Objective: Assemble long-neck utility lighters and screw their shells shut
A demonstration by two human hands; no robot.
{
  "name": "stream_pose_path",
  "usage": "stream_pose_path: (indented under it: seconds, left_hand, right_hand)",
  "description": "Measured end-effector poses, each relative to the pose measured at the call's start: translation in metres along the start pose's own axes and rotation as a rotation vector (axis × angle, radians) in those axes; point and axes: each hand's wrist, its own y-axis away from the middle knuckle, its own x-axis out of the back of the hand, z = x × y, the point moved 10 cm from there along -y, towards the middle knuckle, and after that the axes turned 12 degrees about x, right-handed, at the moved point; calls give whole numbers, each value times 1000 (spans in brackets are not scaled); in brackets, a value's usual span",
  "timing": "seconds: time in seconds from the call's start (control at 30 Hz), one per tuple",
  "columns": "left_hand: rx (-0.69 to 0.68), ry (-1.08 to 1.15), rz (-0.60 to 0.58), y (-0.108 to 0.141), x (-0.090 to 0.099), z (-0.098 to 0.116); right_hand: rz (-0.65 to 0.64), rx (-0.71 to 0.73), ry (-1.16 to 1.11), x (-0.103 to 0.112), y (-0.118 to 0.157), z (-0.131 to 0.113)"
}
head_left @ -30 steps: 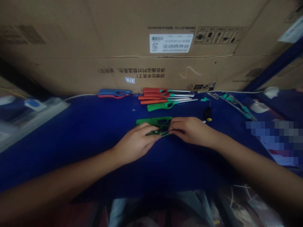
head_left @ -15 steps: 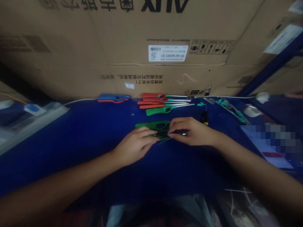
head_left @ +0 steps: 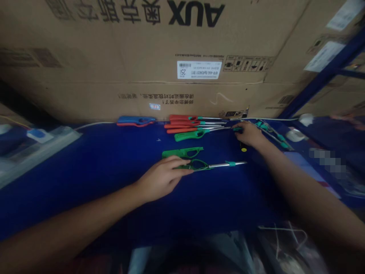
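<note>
My left hand (head_left: 163, 177) is closed on the handle end of an opened green lighter (head_left: 201, 164). A metal rod (head_left: 222, 165) with a teal piece around it extends to the right from that lighter. Just behind lies a separate green shell half (head_left: 182, 152). My right hand (head_left: 247, 133) reaches farther back, its fingertips bent down at a small teal part (head_left: 237, 129). The fingers are partly hidden, and I cannot make out whether they grip it. Beneath that hand is a dark screwdriver with a yellow end (head_left: 243, 149).
Red lighters (head_left: 182, 123) and a green one (head_left: 189, 135) lie along the cardboard wall (head_left: 137, 68). Blue shells (head_left: 135, 120) are left of them. Rods with teal pieces (head_left: 273, 133) and a white roll (head_left: 295, 135) are at the right.
My right hand has left the green lighter and moved back and right to the small teal part. The rod is now uncovered. My left hand stays at the lighter. The view has shifted slightly.
</note>
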Motion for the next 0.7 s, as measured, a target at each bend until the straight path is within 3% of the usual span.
stream_pose_path:
  seconds: [0.2,0.37,0.43,0.5,0.57,0.7]
  left_hand:
    - [62,47,60,-2,9,2]
    - [101,72,55,-3,10,-2]
    - [113,72,53,-4,9,-5]
    - [128,68,52,-4,8,-8]
    - [137,63,48,-4,7,-10]
    - [136,47,38,-5,4,-12]
  right_hand:
    - [-25,30,-77,4,1,-11]
    - [-88,178,-265,3,9,-47]
    - [-150,227,-439,-3,18,-68]
    - [-232,240,-805,-12,30,-90]
    - [-308,238,-992,-18,41,-106]
    - [-430,375,-884,-21,57,-127]
